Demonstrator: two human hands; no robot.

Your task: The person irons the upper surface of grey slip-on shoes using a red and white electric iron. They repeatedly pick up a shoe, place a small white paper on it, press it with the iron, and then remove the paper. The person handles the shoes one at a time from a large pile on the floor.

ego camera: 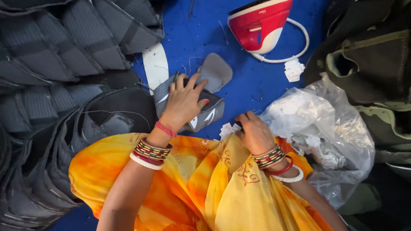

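Yellow cloth (222,192); L hand (184,102) flat on grey shoe upper (205,113).

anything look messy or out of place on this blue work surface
A few things. Small white paper tags lie spilled loose on the blue surface by the right hand, beside the crumpled clear plastic bag. A crumpled white paper scrap sits near the red and white iron. Stray threads trail around the grey shoe upper under the left hand.
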